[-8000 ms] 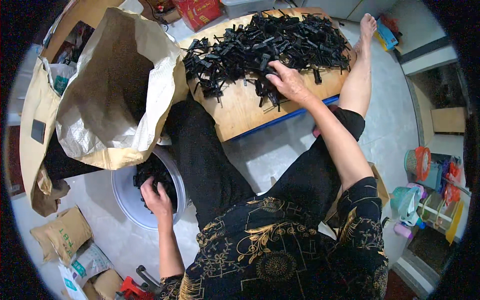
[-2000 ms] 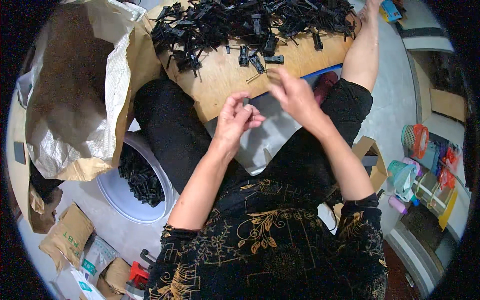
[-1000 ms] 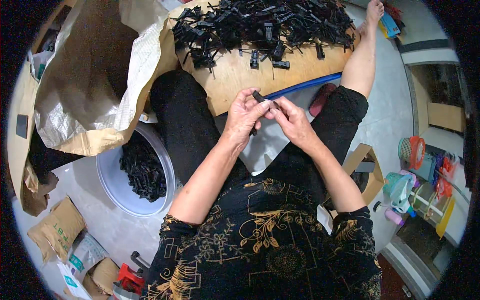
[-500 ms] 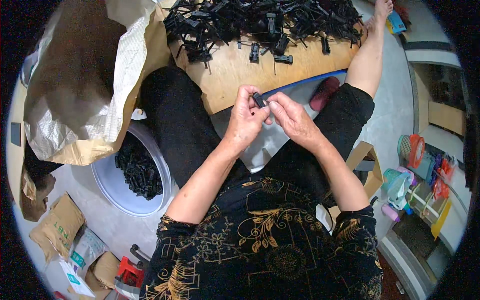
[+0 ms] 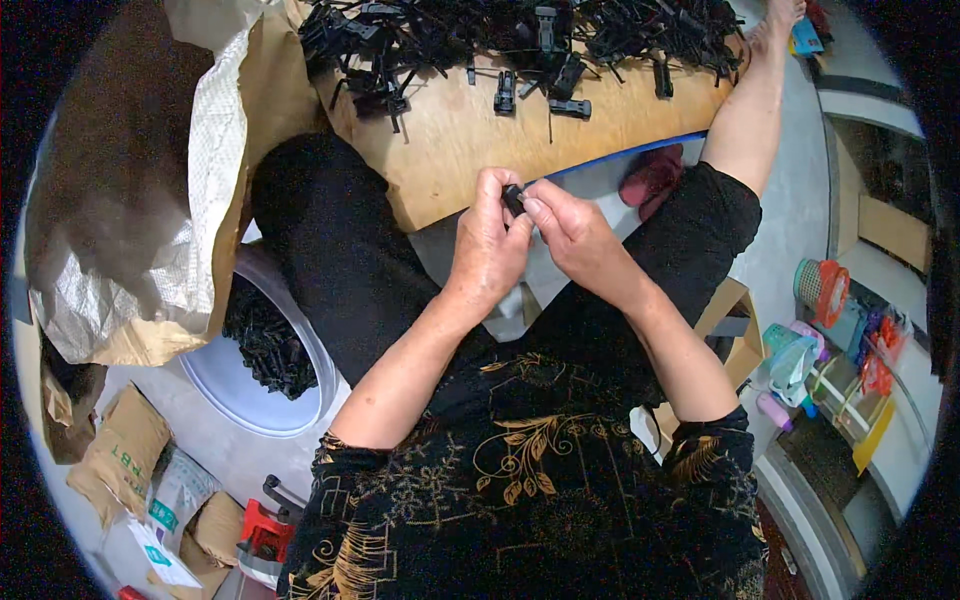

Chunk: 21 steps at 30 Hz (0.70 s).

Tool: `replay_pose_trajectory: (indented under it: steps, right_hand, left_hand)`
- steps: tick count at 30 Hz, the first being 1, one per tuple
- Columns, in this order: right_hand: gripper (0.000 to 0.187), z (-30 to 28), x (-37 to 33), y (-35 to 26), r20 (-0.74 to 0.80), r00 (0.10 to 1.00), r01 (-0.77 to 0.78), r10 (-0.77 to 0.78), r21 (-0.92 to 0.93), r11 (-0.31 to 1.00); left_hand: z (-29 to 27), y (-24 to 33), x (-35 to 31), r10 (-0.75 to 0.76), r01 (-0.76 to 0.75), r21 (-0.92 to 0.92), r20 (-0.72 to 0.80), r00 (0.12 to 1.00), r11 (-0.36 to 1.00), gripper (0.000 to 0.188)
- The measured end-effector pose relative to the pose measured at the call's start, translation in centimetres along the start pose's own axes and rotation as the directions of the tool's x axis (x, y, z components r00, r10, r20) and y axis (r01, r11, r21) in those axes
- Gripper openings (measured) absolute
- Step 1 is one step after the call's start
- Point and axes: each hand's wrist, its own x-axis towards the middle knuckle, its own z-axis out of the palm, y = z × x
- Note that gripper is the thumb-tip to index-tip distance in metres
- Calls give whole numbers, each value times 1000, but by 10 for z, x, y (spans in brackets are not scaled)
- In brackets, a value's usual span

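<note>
Both hands meet in front of me, just short of the near edge of a wooden board point(image 5: 440, 170). Between thumb and fingers, my left hand point(image 5: 488, 245) grips a small black plastic part point(image 5: 513, 200). My right hand point(image 5: 575, 230) pinches at the right side of that same part, its thumb and fingertips pressed together against it; the fingers cover much of the part. Beyond the hands, a heap of similar black plastic parts point(image 5: 440, 40) with thin stems covers the far side of the board. Several lie singly at the heap's near edge.
A white tub point(image 5: 213, 385) holding more black parts point(image 5: 270, 345) stands by my left knee. Above it a large paper sack point(image 5: 262, 110) gapes. Brown packages point(image 5: 118, 450) lie at lower left, beside a red object point(image 5: 265, 530). A cardboard box point(image 5: 740, 310) and household items point(image 5: 795, 365) are at right.
My right fingertips have drawn closer to the left hand and now cover more of the black part. The view has shifted slightly; the sack appears further left and lower.
</note>
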Motion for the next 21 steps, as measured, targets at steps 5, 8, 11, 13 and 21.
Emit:
replay_pose_trajectory:
  steps: [5,8,11,13,21]
  right_hand:
    - [13,10,3,7,-58,996,70,-73,-55,996]
    - [12,14,0,15,-80,996,31,-32,-17,999]
    - [14,14,-6,22,-113,993,39,-37,14,999]
    - [16,12,-8,26,-69,997,51,-42,145,988]
    - [19,6,-30,17,-25,991,-93,133,591,802]
  left_hand:
    - [0,-5,-1,47,-37,123,-78,996,992,30]
    - [-1,-5,-2,101,-87,172,-73,992,981,32]
    - [1,-3,-5,125,-115,161,-52,991,980,32]
    - [0,-3,-8,133,-125,158,-41,990,980,31]
    - [-24,25,-15,-112,282,-796,264,958,535,28]
